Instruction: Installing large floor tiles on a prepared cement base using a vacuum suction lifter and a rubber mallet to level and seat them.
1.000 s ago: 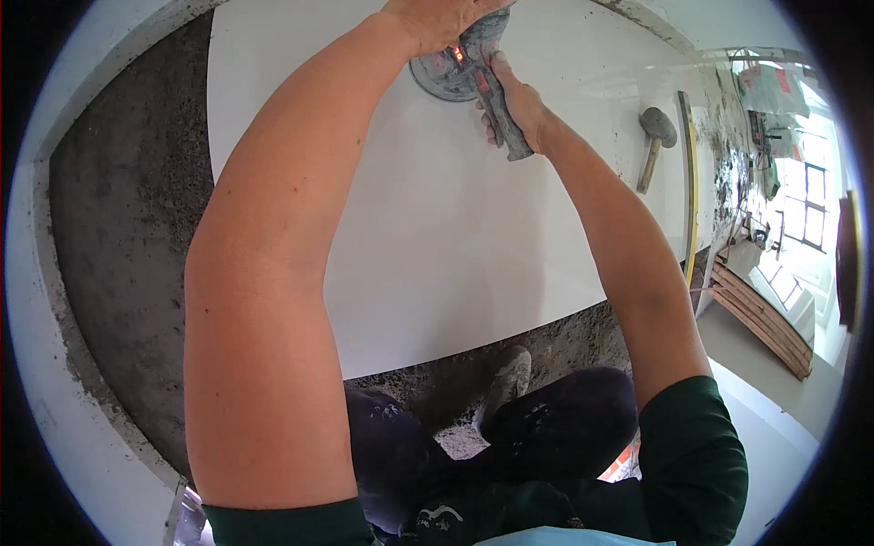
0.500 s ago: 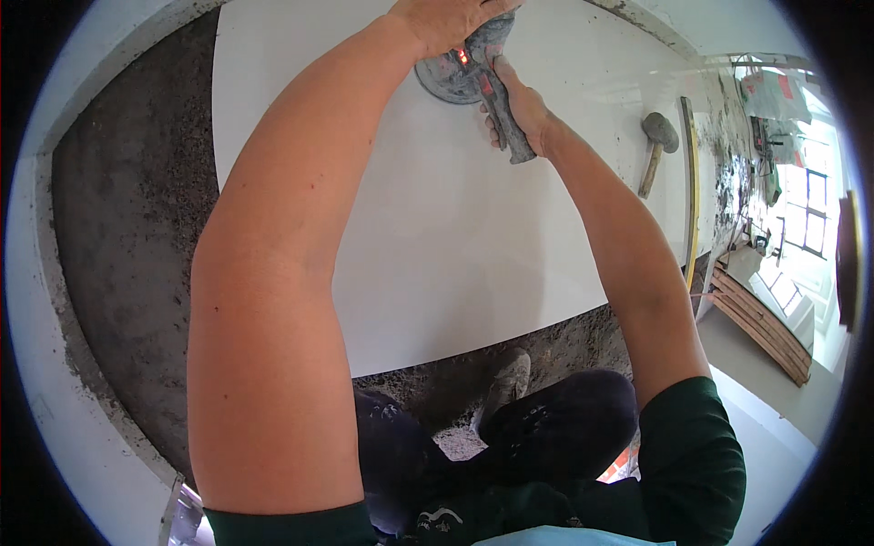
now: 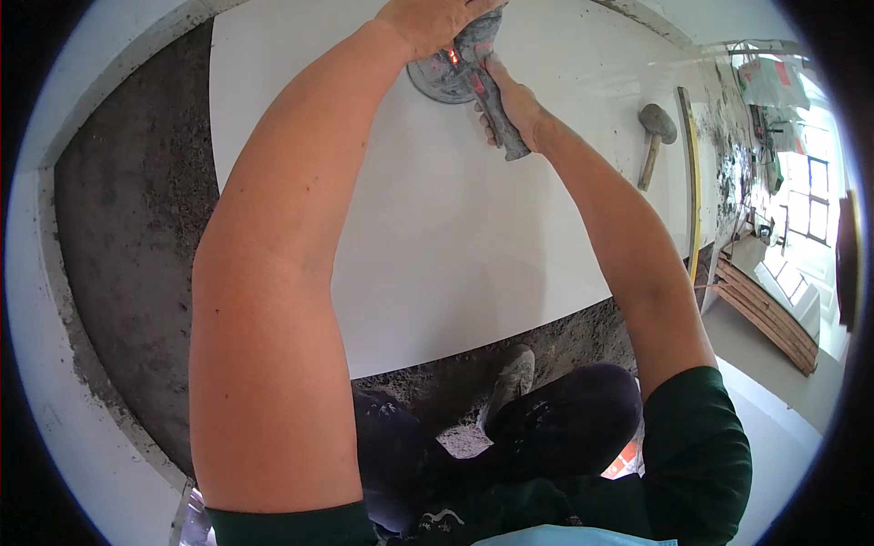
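Observation:
A grey, dust-covered tile vibrator (image 3: 492, 102) with a round suction pad and a small lit red display rests on a large white tile (image 3: 437, 246), towards its far side. My right hand (image 3: 517, 102) is wrapped round its long handle. At the top edge of the view, my left hand (image 3: 428, 23) grips the tool's head from the left, its fingertips partly cut off by the picture's edge. Both arms reach far forward over the tile.
Dark mortar bed (image 3: 132, 182) lies exposed left of the tile and along its near edge. To the right are a rubber mallet (image 3: 656, 136), a long yellow-edged straight bar (image 3: 692, 182) and stacked boards (image 3: 769, 314). My shoe (image 3: 514, 373) stands close to the near edge.
The tile vibrator and both hands have shifted slightly left over the tile. The view has also moved a little. My grip looks the same.

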Action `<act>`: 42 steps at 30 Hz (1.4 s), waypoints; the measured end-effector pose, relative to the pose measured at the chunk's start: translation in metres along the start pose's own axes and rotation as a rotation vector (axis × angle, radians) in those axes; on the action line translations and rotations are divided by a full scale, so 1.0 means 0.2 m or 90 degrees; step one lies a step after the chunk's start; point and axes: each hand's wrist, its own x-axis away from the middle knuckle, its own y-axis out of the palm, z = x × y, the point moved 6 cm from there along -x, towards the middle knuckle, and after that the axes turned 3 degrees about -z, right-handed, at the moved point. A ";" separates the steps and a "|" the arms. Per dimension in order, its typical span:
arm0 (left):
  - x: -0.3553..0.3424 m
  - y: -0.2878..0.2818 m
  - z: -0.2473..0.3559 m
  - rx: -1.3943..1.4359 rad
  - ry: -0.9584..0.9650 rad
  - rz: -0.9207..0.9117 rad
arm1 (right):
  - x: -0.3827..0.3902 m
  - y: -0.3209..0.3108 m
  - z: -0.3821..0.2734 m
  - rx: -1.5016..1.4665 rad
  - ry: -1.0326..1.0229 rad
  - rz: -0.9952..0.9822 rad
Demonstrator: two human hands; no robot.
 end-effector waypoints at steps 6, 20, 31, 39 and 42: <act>-0.02 -0.01 0.01 0.003 0.009 -0.007 | -0.02 0.01 -0.01 -0.010 -0.035 -0.051; 0.01 0.09 -0.01 -0.086 0.117 0.297 | 0.00 0.01 -0.02 0.007 -0.011 0.006; -0.01 0.09 -0.03 -0.077 0.083 0.180 | 0.00 0.01 -0.03 0.003 -0.036 0.008; 0.01 -0.08 0.06 -0.077 0.174 0.368 | 0.01 0.02 -0.04 0.001 -0.051 0.024; -0.04 0.10 -0.03 -0.132 -0.024 -0.092 | 0.01 0.02 -0.04 0.007 -0.053 0.036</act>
